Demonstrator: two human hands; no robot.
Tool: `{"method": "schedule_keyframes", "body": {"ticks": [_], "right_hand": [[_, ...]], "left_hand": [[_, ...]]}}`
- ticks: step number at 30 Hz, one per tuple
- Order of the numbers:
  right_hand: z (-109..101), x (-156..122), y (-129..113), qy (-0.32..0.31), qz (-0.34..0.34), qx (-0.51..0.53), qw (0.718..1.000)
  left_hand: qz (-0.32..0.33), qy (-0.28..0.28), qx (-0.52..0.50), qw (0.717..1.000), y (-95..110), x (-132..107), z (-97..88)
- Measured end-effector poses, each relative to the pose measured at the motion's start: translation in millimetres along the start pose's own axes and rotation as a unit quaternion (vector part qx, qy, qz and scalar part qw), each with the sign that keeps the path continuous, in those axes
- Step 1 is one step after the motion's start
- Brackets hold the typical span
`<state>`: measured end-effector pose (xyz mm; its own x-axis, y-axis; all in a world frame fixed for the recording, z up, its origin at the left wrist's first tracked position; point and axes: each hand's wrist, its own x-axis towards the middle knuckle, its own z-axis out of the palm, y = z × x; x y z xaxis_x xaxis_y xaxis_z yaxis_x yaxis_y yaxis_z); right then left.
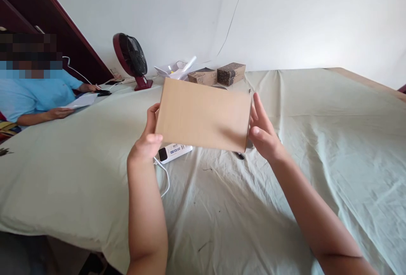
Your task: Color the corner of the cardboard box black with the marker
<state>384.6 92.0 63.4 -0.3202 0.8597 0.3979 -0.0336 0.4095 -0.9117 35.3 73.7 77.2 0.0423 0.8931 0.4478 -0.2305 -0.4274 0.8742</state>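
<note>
A plain brown cardboard box (203,114) is raised over the green cloth, one broad face turned toward me and slightly tilted. My left hand (148,139) grips its left end, thumb at the lower corner and fingers partly hidden round the side. At the right end, my right hand (264,133) presses against the box, with the index finger pointing up and other fingers partly hidden behind the edge. Below the box lies a white power strip (176,152) with a black end and a white cable (166,177). A small dark object (240,155) shows under the lower right corner.
Green cloth (228,224) covers the wide surface. Two patterned cardboard boxes (231,74) stand near the wall, beside white plastic items (180,70). A dark red fan (131,57) is at back left. A person in blue (41,95) sits left, holding paper (83,100).
</note>
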Motion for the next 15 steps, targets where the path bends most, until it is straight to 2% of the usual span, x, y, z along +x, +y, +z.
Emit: {"method": "schedule_keyframes", "body": {"ticks": [4,6,10,13,15], "right_hand": [[-5,1,1,0.012,0.117,0.069,0.991],[-10,0,1,0.003,0.115,0.066,0.991],[-17,-4,-9,0.013,-0.033,-0.068,0.997],[-18,-8,-20,-0.005,-0.135,-0.193,0.972],[-19,-9,-24,-0.030,-0.161,-0.230,0.959]], "left_hand": [[0.062,-0.109,0.055,0.991,13,-7,9.3],[0.067,-0.124,0.057,0.988,14,-8,9.7],[0.021,-0.104,0.062,0.992,8,-10,-0.1],[0.019,-0.111,0.101,0.988,5,-7,-7.4],[0.043,-0.129,0.135,0.981,5,-4,-8.9]]}}
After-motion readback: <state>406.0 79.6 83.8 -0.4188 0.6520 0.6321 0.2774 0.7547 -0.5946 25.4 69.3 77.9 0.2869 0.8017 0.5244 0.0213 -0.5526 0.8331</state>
